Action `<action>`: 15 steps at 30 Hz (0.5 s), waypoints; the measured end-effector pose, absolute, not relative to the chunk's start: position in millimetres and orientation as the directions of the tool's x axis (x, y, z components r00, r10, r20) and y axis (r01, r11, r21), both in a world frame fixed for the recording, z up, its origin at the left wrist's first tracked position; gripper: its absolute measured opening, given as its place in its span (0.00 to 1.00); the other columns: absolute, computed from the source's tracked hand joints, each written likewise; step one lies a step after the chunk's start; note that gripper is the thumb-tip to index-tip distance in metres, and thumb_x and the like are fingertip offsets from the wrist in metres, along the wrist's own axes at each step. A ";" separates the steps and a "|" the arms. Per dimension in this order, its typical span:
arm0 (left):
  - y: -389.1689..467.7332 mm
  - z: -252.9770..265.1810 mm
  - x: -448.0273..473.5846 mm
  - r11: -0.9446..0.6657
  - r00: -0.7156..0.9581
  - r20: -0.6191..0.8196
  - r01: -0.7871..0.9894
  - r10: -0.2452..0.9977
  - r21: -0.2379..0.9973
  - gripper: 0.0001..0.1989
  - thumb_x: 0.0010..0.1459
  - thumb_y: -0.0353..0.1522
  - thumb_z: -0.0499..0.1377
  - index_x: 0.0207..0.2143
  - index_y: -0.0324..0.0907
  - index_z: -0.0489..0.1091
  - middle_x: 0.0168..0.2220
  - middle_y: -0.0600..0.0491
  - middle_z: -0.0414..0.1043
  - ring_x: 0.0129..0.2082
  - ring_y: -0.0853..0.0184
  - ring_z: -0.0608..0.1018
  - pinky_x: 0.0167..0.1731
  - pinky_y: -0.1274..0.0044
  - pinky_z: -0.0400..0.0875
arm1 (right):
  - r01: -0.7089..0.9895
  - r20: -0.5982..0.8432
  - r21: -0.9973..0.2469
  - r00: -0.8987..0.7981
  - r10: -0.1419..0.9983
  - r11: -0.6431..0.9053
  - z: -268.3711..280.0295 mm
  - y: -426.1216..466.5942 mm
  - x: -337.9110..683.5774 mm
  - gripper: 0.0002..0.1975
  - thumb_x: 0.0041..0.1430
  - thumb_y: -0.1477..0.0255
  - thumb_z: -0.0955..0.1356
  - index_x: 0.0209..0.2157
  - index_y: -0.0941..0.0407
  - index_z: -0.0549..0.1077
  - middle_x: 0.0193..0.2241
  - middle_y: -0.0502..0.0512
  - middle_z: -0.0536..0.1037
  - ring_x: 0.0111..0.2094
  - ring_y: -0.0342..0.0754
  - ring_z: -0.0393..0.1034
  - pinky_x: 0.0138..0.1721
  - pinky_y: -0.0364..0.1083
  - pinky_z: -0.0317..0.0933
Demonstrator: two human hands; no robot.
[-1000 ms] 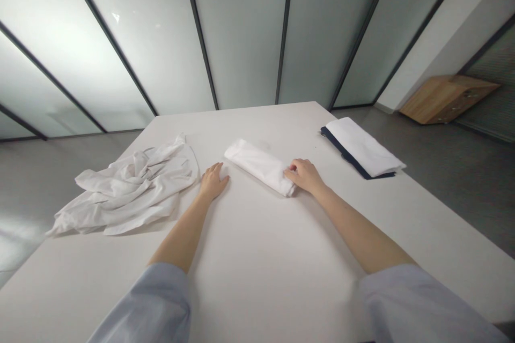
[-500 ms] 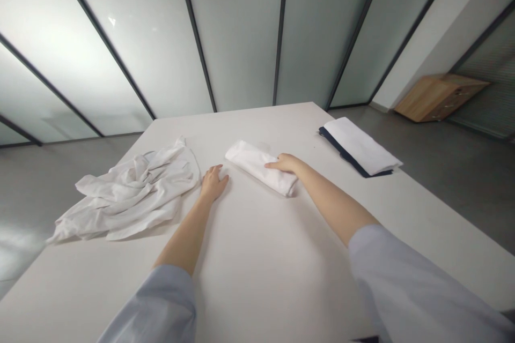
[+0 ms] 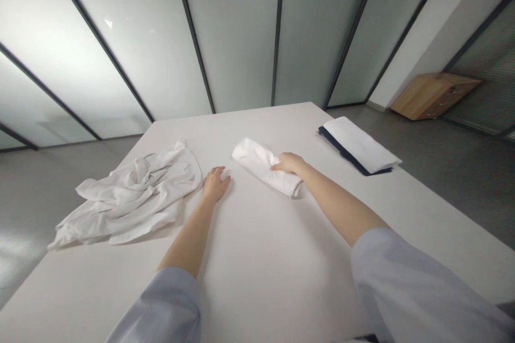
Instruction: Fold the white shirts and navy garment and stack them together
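Crumpled cloth (image 3: 137,195) and folded stack (image 3: 360,144) flank the bundle (image 3: 255,162) the right hand (image 3: 290,163) pinches. Left hand (image 3: 216,185) rests loosely spread; white table (image 3: 261,257), frosted panels (image 3: 235,32) behind

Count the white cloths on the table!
3: a crumpled cloth at left, a folded cloth in the right hand, and a flat cloth atop a dark cloth at right. More may hide beneath; a dark thing at the bottom edge is cut off.

the far tabletop (image 3: 225,124) gives passage beyond the folded cloth (image 3: 257,159) — crumpled fabric (image 3: 137,195) blocks the left.
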State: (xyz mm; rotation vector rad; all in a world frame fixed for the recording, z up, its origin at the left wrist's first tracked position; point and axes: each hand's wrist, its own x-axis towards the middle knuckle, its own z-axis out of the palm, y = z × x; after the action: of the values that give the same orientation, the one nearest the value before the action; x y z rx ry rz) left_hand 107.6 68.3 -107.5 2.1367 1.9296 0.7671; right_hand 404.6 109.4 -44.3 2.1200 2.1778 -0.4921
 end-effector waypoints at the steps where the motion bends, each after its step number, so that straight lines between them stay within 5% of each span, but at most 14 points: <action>1: 68.2 -107.4 107.6 -0.152 0.034 0.260 0.881 0.965 0.447 0.21 0.57 0.35 0.57 0.53 0.39 0.68 0.53 0.43 0.70 0.51 0.57 0.74 0.53 0.67 0.67 | 0.988 -0.262 -0.157 -0.033 0.964 -0.008 -43.1 108.4 412.7 0.31 0.52 0.51 0.70 0.50 0.59 0.75 0.48 0.68 0.77 0.47 0.59 0.73 0.42 0.48 0.64; 15: 70.7 -111.4 105.3 -0.164 0.049 0.281 0.901 0.958 0.401 0.19 0.57 0.36 0.54 0.49 0.40 0.70 0.49 0.45 0.73 0.49 0.57 0.75 0.51 0.66 0.67 | 0.958 0.048 0.068 0.276 0.960 -0.279 -19.1 69.0 553.0 0.27 0.67 0.53 0.55 0.47 0.60 0.72 0.42 0.69 0.78 0.46 0.58 0.73 0.43 0.50 0.63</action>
State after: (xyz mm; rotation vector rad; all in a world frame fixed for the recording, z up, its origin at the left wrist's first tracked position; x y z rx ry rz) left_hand 105.3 70.7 -111.4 2.1877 1.9514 0.7471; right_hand 553.0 69.0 -19.1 2.4888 1.8705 0.1229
